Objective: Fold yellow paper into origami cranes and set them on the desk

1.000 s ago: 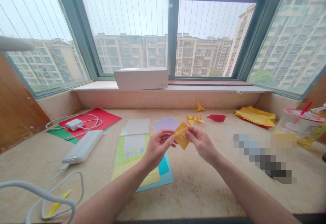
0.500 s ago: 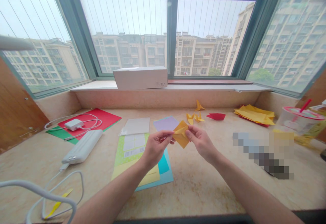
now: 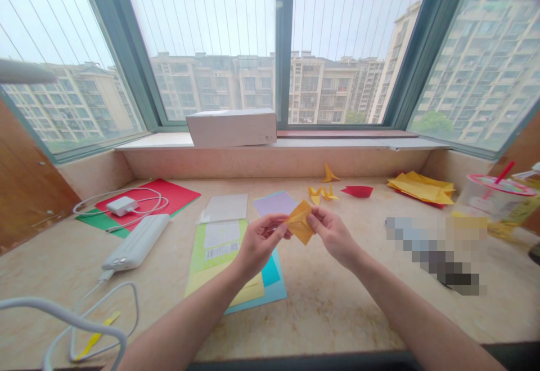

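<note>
Creased paper diamond (image 3: 301, 224) between hands (image 3: 258, 242)

A person's left hand (image 3: 258, 242) and right hand (image 3: 335, 235) pinch a folded yellow paper (image 3: 301, 224) at centre frame. Here by the window (image 3: 206, 16), a white power bank (image 3: 137, 242) lies at left, a red paper piece (image 3: 357, 191) right of centre and a white box (image 3: 231, 129) above centre.

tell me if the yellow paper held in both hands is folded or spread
Folded: the small yellow paper diamond shows layered flaps and creases, held between the left hand and right hand.
</note>
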A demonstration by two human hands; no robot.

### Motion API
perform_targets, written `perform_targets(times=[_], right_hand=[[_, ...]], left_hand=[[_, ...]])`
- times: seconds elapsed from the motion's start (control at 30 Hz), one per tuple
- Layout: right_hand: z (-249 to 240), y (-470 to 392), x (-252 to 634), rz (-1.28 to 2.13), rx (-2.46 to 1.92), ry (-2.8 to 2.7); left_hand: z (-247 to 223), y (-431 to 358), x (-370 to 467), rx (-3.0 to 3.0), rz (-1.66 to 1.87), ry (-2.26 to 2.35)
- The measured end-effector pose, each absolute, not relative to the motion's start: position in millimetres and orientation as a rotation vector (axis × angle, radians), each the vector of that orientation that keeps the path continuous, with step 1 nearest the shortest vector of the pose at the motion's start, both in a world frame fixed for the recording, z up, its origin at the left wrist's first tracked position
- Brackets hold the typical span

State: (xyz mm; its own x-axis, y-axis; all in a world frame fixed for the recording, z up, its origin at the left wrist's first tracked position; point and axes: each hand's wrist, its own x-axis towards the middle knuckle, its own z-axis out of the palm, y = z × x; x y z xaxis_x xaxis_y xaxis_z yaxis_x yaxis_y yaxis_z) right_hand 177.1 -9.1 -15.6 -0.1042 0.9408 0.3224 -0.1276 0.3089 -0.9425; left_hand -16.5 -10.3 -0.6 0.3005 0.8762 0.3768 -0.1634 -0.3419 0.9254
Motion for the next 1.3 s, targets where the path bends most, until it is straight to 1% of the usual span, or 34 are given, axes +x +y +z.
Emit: perform_targets(times=[0.23, 0.47, 0.73, 0.93, 1.3], right_hand=[[-14.8, -10.5, 178.3, 1.107, -0.829, -1.383], [-15.4, -9.9, 178.2, 1.106, -0.834, -1.394], [-17.2, -11.4, 174.9, 1.064, -0.787, -1.42], [-19.4, -11.9, 175.6, 0.985, -0.805, -1.498], [-16.4, -12.4, 176.9, 0.994, -0.846, -1.503]], left_hand=[[-8.2, -6.2, -17.3, 1.623, 1.292, 0.739], [-1.1, -7.2, -16.5, 1.724, 1.312, 0.777], [-1.0, -10.5, -14.2, 1.465, 1.157, 0.691], [-8.1, -10.6, -10.4, 1.446, 0.885, 0.784], [-8.3, -8.8, -12.3, 1.428, 0.911, 0.725]])
